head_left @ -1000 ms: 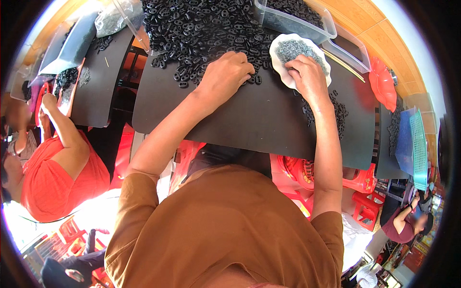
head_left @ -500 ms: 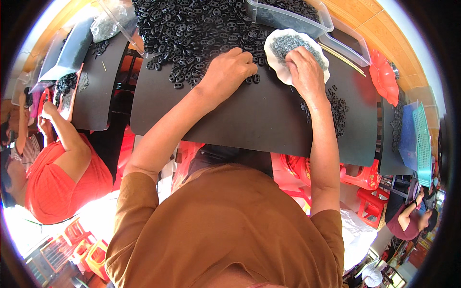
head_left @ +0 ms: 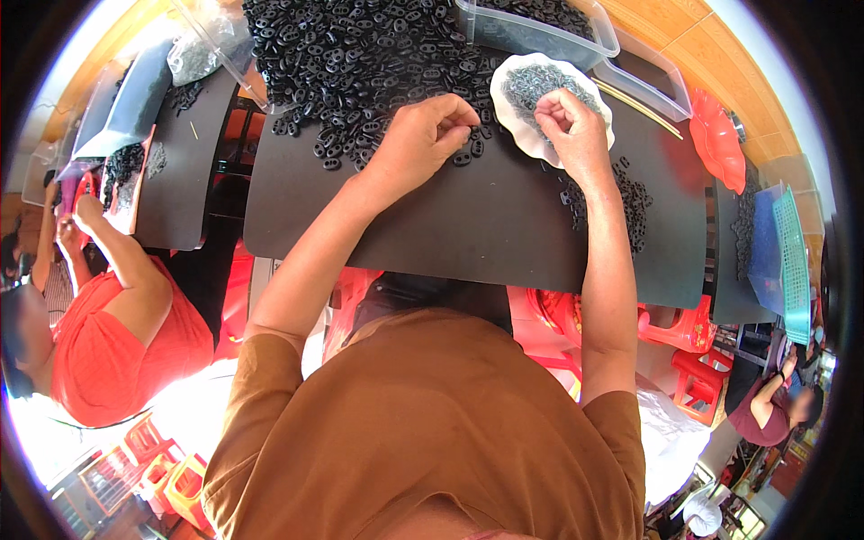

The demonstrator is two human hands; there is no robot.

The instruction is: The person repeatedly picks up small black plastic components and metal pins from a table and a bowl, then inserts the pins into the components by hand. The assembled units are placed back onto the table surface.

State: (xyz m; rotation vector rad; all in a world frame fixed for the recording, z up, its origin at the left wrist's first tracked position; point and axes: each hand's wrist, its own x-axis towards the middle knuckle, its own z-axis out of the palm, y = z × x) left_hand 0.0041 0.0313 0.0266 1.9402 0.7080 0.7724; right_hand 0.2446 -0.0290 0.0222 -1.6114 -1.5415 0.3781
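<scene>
My left hand (head_left: 425,137) is at the near edge of a big heap of small black oval pieces with two holes (head_left: 360,63). Its thumb and forefinger come together by the loose pieces; anything between them is too small to make out. Over a white scalloped bowl (head_left: 504,110) hangs my right hand (head_left: 571,128), its fingertips pinched. Small greyish clear parts (head_left: 535,85) fill the bowl. Whether one of them is in the pinch cannot be seen. Beside my right wrist lies a smaller scatter of dark pieces (head_left: 635,202) on the dark table (head_left: 432,234).
A clear plastic bin (head_left: 605,56) of black pieces stands behind the bowl, with thin sticks (head_left: 643,108) beside it. Farther right are a red scalloped dish (head_left: 717,144) and a turquoise basket (head_left: 792,270). At left, a person in red (head_left: 135,333) works at another table.
My right hand has risen slightly from the bowl's contents, its fingertips now showing. My left hand has turned so that its thumb shows.
</scene>
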